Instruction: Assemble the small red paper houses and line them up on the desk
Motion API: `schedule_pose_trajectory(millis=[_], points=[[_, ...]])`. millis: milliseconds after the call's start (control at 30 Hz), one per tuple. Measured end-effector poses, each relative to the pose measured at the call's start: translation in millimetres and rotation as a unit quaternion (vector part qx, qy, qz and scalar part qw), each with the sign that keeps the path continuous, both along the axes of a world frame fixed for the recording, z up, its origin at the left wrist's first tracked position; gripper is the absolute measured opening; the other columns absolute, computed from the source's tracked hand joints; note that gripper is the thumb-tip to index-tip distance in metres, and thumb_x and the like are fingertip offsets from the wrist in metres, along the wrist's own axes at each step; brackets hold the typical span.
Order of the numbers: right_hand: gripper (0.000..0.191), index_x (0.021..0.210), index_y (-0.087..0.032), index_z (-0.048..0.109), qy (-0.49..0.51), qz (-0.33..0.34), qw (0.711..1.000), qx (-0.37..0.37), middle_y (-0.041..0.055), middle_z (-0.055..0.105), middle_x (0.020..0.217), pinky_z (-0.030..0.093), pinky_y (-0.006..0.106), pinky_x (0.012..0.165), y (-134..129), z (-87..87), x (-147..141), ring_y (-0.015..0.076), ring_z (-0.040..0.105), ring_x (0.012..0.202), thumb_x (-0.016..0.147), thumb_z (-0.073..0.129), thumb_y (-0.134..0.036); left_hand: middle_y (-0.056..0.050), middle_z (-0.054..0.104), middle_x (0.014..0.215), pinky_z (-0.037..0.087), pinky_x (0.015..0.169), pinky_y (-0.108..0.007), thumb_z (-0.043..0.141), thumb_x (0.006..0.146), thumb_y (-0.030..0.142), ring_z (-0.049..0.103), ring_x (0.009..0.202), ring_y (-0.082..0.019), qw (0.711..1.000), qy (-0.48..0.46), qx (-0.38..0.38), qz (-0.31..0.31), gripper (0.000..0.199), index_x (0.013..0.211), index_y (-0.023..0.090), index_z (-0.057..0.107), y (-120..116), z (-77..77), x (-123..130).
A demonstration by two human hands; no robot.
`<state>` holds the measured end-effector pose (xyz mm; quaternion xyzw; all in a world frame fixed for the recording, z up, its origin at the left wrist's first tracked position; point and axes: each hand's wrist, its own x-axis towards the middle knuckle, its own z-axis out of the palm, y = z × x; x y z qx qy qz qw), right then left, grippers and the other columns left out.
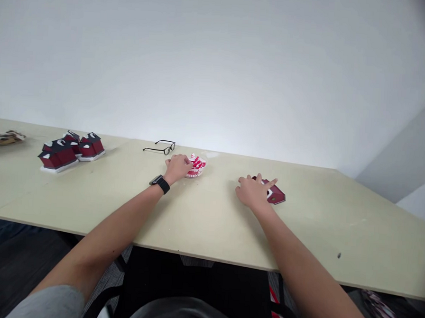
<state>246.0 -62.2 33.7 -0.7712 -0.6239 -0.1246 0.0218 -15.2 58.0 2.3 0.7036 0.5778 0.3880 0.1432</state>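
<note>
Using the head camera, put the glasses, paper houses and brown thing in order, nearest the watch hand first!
1. Glasses, just behind the left hand.
2. Paper houses, farther left.
3. Brown thing, at the far left end.

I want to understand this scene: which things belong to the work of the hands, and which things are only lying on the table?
At work:
- left hand, on a red-and-white model
- right hand, on a dark red model

Lying about:
- black glasses
- dark red model houses on white bases
- a brown-and-white object
</note>
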Motion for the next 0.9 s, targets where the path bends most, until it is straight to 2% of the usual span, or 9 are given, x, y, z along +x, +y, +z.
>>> schedule_pose_trajectory(millis=[167, 300, 400, 467, 533, 633, 700, 800, 900], points=[[0.049, 0.123, -0.012, 0.075, -0.025, 0.033, 0.999, 0.022, 0.023, 0.055, 0.147, -0.008, 0.09, 0.11, -5.0, -6.7, -15.9, 0.0525, 0.023, 0.156, 0.107, 0.035, -0.036, -0.01, 0.076, 0.109, 0.034, 0.088, -0.037, 0.057, 0.088, 0.031, 0.062, 0.107, -0.026, 1.0, 0.012, -0.008, -0.005, 0.02, 0.085, 0.018, 0.072, -4.7, 4.4, 1.0], [0.053, 0.123, -0.011, 0.075, -0.013, 0.065, 0.997, 0.039, 0.0237, 0.055, 0.149, -0.012, 0.088, 0.113, -8.9, -7.8, -25.8, 0.0506, 0.019, 0.159, 0.108, 0.034, -0.041, -0.01, 0.074, 0.09, 0.032, 0.085, -0.036, 0.053, 0.092, 0.03, 0.063, 0.093, -0.023, 0.999, 0.032, -0.015, -0.01, 0.025, 0.076, 0.016, 0.066, -5.4, 4.7, 2.1], [0.05, 0.119, -0.013, 0.076, 0.016, 0.075, 0.996, 0.041, 0.0219, 0.061, 0.143, -0.008, 0.086, 0.115, -7.8, -3.4, -27.2, 0.0483, 0.026, 0.156, 0.108, 0.037, -0.042, -0.013, 0.073, 0.095, 0.033, 0.085, -0.036, 0.047, 0.098, 0.032, 0.062, 0.098, -0.024, 0.999, 0.038, 0.0, -0.005, 0.031, 0.077, 0.015, 0.063, -4.0, 0.1, 4.0], [0.045, 0.121, -0.015, 0.075, 0.05, 0.097, 0.993, 0.044, 0.0184, 0.065, 0.138, 0.005, 0.08, 0.123, -5.1, 1.2, -23.4, 0.042, 0.04, 0.15, 0.106, 0.04, -0.039, -0.015, 0.073, 0.113, 0.035, 0.091, -0.038, 0.043, 0.102, 0.036, 0.06, 0.112, -0.026, 0.999, 0.023, 0.024, -0.001, 0.033, 0.089, 0.016, 0.065, -3.5, -4.0, 5.6], [0.042, 0.128, -0.019, 0.073, 0.108, 0.136, 0.984, 0.047, 0.0144, 0.069, 0.132, 0.026, 0.063, 0.127, -1.3, 5.3, -16.0, 0.0322, 0.057, 0.136, 0.103, 0.043, -0.035, -0.014, 0.069, 0.126, 0.034, 0.098, -0.041, 0.039, 0.106, 0.037, 0.056, 0.123, -0.027, 0.999, 0.005, 0.05, -0.004, 0.033, 0.101, 0.017, 0.065, -3.5, -7.5, 7.1], [0.044, 0.133, -0.021, 0.071, 0.247, 0.176, 0.951, 0.063, 0.0093, 0.074, 0.118, 0.048, 0.038, 0.111, 4.1, 8.7, -3.0, 0.0216, 0.069, 0.11, 0.1, 0.046, -0.036, -0.012, 0.068, 0.129, 0.032, 0.104, -0.043, 0.035, 0.108, 0.035, 0.054, 0.128, -0.026, 0.997, -0.018, 0.08, -0.01, 0.031, 0.107, 0.019, 0.062, -4.4, -9.5, 7.7], [0.045, 0.131, -0.022, 0.07, 0.316, 0.17, 0.929, 0.089, 0.0075, 0.076, 0.111, 0.051, 0.033, 0.102, 6.2, 9.3, 3.4, 0.0198, 0.071, 0.103, 0.099, 0.047, -0.04, -0.011, 0.069, 0.123, 0.031, 0.105, -0.043, 0.034, 0.109, 0.034, 0.054, 0.125, -0.026, 0.995, -0.032, 0.093, -0.006, 0.03, 0.107, 0.019, 0.059, -5.6, -7.9, 7.1], [0.049, 0.135, -0.02, 0.068, 0.279, 0.138, 0.944, 0.115, 0.0095, 0.072, 0.126, 0.048, 0.039, 0.111, 6.0, 9.3, 7.0, 0.0249, 0.065, 0.124, 0.096, 0.053, -0.045, -0.01, 0.07, 0.111, 0.032, 0.103, -0.042, 0.031, 0.109, 0.034, 0.058, 0.115, -0.024, 0.993, -0.045, 0.106, 0.005, 0.03, 0.106, 0.019, 0.056, -8.6, -2.9, 5.8], [0.072, 0.154, -0.019, 0.054, 0.17, 0.08, 0.979, 0.081, 0.0134, 0.054, 0.154, 0.024, 0.064, 0.129, 2.6, 9.6, 7.3, 0.0378, 0.04, 0.15, 0.089, 0.064, -0.048, -0.009, 0.069, 0.1, 0.036, 0.098, -0.039, 0.026, 0.11, 0.034, 0.061, 0.098, -0.021, 0.992, -0.06, 0.111, 0.01, 0.031, 0.103, 0.019, 0.053, -11.3, 0.8, 5.2]])
